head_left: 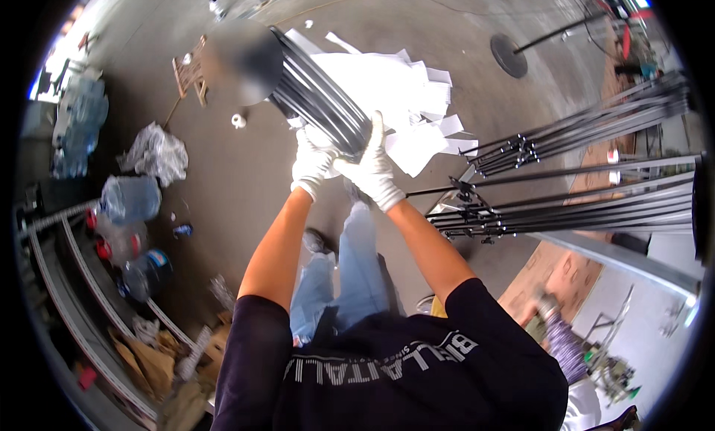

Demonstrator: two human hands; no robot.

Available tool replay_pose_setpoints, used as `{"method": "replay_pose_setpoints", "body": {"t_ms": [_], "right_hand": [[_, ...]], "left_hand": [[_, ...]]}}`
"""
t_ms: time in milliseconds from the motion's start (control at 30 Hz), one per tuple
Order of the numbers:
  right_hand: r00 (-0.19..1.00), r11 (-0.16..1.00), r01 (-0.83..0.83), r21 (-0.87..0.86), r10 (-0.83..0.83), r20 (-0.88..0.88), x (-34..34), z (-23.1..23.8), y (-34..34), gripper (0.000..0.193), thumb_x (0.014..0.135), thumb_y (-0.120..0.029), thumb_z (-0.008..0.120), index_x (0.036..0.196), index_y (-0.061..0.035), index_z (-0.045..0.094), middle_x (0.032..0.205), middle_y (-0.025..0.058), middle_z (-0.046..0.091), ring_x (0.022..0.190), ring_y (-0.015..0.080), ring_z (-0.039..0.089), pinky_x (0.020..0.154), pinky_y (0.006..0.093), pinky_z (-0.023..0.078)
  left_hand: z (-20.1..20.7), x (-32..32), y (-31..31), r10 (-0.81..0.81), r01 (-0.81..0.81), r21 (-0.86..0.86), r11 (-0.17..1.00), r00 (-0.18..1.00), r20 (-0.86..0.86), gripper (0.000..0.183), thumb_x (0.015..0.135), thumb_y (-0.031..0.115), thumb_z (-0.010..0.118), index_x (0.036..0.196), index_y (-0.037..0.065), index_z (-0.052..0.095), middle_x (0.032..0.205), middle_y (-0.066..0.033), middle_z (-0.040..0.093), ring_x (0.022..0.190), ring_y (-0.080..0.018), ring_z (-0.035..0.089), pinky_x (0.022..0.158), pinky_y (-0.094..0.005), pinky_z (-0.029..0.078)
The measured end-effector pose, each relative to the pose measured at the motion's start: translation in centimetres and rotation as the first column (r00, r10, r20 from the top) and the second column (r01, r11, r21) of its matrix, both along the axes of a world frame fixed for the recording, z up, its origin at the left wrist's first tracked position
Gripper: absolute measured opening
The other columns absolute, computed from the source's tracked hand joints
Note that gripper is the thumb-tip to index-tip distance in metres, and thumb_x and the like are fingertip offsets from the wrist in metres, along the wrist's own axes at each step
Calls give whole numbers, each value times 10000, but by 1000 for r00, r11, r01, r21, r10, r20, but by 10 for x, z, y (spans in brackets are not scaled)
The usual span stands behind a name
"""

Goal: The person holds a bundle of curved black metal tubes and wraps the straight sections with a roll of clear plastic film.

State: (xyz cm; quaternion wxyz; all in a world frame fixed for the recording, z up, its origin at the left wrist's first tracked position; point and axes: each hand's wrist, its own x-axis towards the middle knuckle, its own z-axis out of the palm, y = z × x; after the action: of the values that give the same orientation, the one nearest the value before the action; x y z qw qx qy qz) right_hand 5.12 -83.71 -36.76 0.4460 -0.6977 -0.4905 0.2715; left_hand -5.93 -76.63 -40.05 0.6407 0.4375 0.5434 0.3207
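A thick bundle of black metal tubes (322, 96) slants up and to the left in front of me. Both my hands wear white knitted gloves and grip its near end. My left hand (313, 163) is closed around the lower left side of the bundle. Against the right side presses my right hand (369, 172), its thumb raised along the tubes. The bundle's far end runs into a dark, blurred patch, so I cannot make out how it ends. Beneath and to the right, white paper sheets (406, 88) lie spread over the floor.
Racks of long black rods (581, 200) stick out at the right. A round-based stand (509, 56) is at the upper right. Large water bottles (130, 199), a clear plastic bag (158, 155) and a wooden stool (192, 75) are leftward. Another person's patterned sleeve (566, 345) shows at lower right.
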Motion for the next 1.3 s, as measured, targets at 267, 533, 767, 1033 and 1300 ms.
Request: {"method": "replay_pose_setpoints", "body": {"t_ms": [267,533,767,1033,1300], "right_hand": [[982,978,58,199,-91,163,25,-11,6,1064,542,-227,847,1365,-26,203,1251,217,451,1134,302,484,926,355,428],[996,977,16,212,-34,82,31,1,3,1058,528,-278,852,1335,22,237,1277,224,422,1177,312,451,977,354,384],[985,962,43,268,4,-171,30,-36,15,855,682,-37,722,1354,-92,195,1239,112,429,1116,186,465,928,315,442],[979,957,172,232,-192,65,23,-25,8,658,661,-94,726,1184,-52,330,978,112,600,857,205,620,712,315,509],[936,915,-131,381,240,-256,-7,-32,10,471,708,-125,687,1096,-34,437,912,130,548,777,264,533,712,345,443]], "left_hand": [[-14,6,59,599,380,-732,565,421,681,501,896,382,462,1245,28,395,1267,-111,446,1179,-212,408,954,-372,419],[-59,-23,59,-573,555,146,819,772,276,506,808,84,591,1267,23,386,1103,-75,547,975,-154,552,830,-268,471],[-48,-37,39,-216,396,-135,908,720,660,487,713,148,655,1158,47,484,1046,-70,554,966,-210,549,869,-363,463],[-16,-88,-59,-388,355,237,904,915,109,660,751,406,675,1223,0,456,1129,-97,580,1046,-217,557,872,-321,462],[91,-64,-65,-260,373,-139,918,826,500,858,563,274,814,1265,12,396,1112,-93,532,991,-205,531,849,-337,451]]}}
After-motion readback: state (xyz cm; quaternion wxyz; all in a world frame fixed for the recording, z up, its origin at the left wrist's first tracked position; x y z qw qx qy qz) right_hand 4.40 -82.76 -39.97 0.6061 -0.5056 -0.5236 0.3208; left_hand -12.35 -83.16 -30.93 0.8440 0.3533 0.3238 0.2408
